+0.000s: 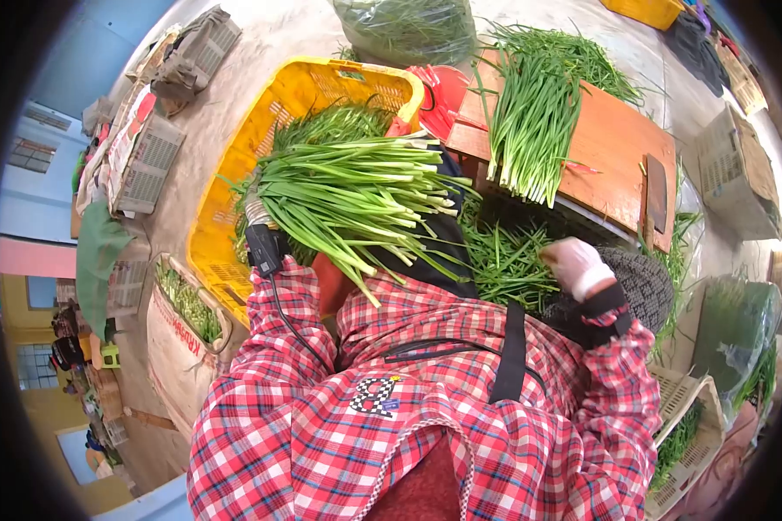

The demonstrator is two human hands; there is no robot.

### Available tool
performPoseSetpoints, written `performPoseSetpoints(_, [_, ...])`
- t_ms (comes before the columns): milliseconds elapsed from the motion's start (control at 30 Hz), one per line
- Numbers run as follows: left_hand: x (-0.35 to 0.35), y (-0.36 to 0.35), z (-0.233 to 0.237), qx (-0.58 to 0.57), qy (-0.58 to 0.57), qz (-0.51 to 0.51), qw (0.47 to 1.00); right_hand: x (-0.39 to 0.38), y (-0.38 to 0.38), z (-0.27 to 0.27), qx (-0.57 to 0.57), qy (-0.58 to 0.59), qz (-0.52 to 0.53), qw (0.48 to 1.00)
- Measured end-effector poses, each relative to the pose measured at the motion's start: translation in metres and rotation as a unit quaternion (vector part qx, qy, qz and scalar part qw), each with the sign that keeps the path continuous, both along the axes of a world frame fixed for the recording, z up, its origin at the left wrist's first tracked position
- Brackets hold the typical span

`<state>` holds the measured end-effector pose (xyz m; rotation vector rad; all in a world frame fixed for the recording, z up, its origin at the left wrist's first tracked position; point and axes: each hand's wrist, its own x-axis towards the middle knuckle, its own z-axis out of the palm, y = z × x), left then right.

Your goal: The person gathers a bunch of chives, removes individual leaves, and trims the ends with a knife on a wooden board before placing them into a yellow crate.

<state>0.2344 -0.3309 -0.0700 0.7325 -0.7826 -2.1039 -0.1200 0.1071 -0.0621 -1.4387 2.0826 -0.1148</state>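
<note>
A thick bunch of green garlic chives [356,187] lies across my left forearm side, its pale cut ends pointing right. My left hand [257,211] is wrapped round the bunch at its left end, mostly hidden by the leaves. Over the loose green leaves [511,265] beside my lap, my right hand [575,266] is in a pale glove with its fingers curled in. Whether it grips anything I cannot make out. Another pile of chives [539,130] rests on the orange-brown wooden board [621,143], stalk ends towards me.
A yellow plastic crate [222,208] with more greens stands at the left. Beside it is a sack [178,360] of stalks. A clear bag of greens [406,30] stands at the back. A flat dark tool [656,193] lies on the board. Pale crates [738,174] are on the right.
</note>
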Motion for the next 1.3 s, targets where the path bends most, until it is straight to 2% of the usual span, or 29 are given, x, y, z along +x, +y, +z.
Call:
performPoseSetpoints(67, [-0.001,-0.004,-0.001,0.000,0.002,-0.005,1.000,0.009,0.012,0.010,-0.201,-0.076,-0.115,0.970])
performPoseSetpoints(133, [-0.005,-0.004,-0.002,0.005,0.004,-0.009,1.000,0.030,-0.027,0.066,-0.275,-0.134,-0.157,0.939])
performPoseSetpoints(233, [-0.010,0.006,0.005,0.007,0.009,-0.012,1.000,0.052,-0.079,0.085,-0.337,-0.031,-0.075,0.938])
performPoseSetpoints(267, [-0.013,0.009,0.006,0.006,0.010,-0.013,1.000,0.055,-0.097,0.082,-0.327,-0.043,-0.064,0.942])
performPoseSetpoints(333, [-0.018,0.014,0.012,0.004,0.015,-0.017,1.000,0.058,-0.122,0.090,-0.160,-0.069,-0.065,0.982])
performPoseSetpoints(400, [-0.023,0.016,0.016,0.007,0.020,-0.018,1.000,0.060,-0.125,0.082,-0.191,-0.035,-0.039,0.980])
performPoseSetpoints(467, [-0.024,0.020,0.016,0.007,0.117,-0.043,0.992,0.062,-0.122,0.077,-0.215,-0.004,-0.010,0.977])
performPoseSetpoints(500, [-0.024,0.025,0.020,0.011,0.117,-0.041,0.992,0.063,-0.116,0.085,-0.221,0.012,-0.011,0.975])
performPoseSetpoints(600, [-0.030,0.038,0.038,-0.109,0.067,-0.042,0.991,0.062,-0.093,0.099,-0.236,0.049,0.005,0.971])
performPoseSetpoints(633, [-0.034,0.037,0.025,0.178,0.181,0.050,0.966,0.059,-0.080,0.105,-0.224,0.044,0.011,0.974])
performPoseSetpoints(667, [-0.030,0.031,0.018,0.180,0.181,0.050,0.966,0.052,-0.064,0.106,-0.212,0.038,0.018,0.976])
performPoseSetpoints(733, [-0.028,0.039,0.035,-0.037,0.088,-0.013,0.995,0.039,-0.026,0.098,-0.177,0.034,0.030,0.983])
performPoseSetpoints(800, [-0.028,0.036,0.038,-0.017,0.107,-0.033,0.994,0.019,0.018,0.054,-0.030,0.066,0.034,0.997])
performPoseSetpoints(867, [-0.025,0.015,0.020,-0.008,0.212,-0.053,0.976,-0.019,0.079,-0.008,0.220,0.131,0.046,0.965])
performPoseSetpoints(933, [-0.031,0.030,0.032,-0.021,0.207,-0.014,0.978,-0.001,0.055,0.035,0.103,0.143,0.012,0.984])
performPoseSetpoints(967, [-0.030,0.027,0.031,0.001,0.212,-0.029,0.977,0.013,0.032,0.051,-0.088,0.114,0.008,0.990])
performPoseSetpoints(1000, [-0.032,0.024,0.033,0.021,0.217,-0.046,0.975,0.036,-0.003,0.087,-0.166,0.055,-0.032,0.984])
performPoseSetpoints(1033, [-0.034,0.027,0.041,0.027,0.242,-0.119,0.963,0.054,-0.029,0.103,-0.283,0.018,-0.029,0.958])
performPoseSetpoints(1067, [-0.039,0.033,0.046,0.023,0.243,-0.120,0.962,0.069,-0.051,0.124,-0.302,0.004,-0.011,0.953])
performPoseSetpoints(1133, [-0.048,0.043,0.054,-0.003,0.225,-0.013,0.974,0.090,-0.089,0.127,-0.364,0.035,0.005,0.931])
performPoseSetpoints(1200, [-0.050,0.032,0.047,-0.007,0.234,0.006,0.972,0.101,-0.114,0.122,-0.265,0.075,0.046,0.960])
performPoseSetpoints(1233, [-0.050,0.034,0.047,-0.013,0.232,0.017,0.972,0.100,-0.113,0.114,-0.267,0.075,0.047,0.960])
performPoseSetpoints(1300, [-0.049,0.036,0.049,-0.060,0.186,0.038,0.980,0.092,-0.096,0.099,-0.314,0.088,0.134,0.936])
